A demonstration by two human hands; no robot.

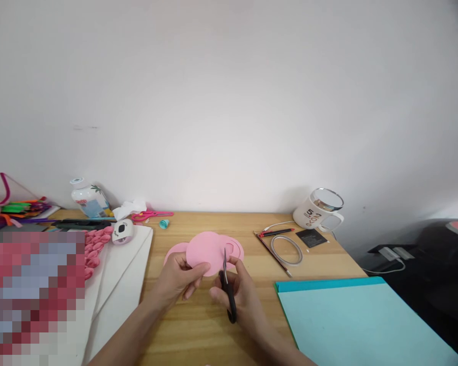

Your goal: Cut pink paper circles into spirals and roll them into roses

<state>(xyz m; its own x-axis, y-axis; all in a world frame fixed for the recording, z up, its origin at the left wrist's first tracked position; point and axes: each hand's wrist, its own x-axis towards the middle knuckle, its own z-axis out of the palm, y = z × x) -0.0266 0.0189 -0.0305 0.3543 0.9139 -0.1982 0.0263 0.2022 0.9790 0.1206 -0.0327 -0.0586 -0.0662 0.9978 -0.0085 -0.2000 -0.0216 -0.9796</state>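
1. Pinching flat round pink paper disc [205, 251] between thumb and fingers of nearly closed left hand [181, 275], above pale wooden tabletop [191, 328].
2. Gripping black-handled metal scissors [225, 284] in curled right hand [242, 295], blades at disc's right edge; cannot tell if touching.
3. Noted more pink paper rounds [238, 247] just behind disc.
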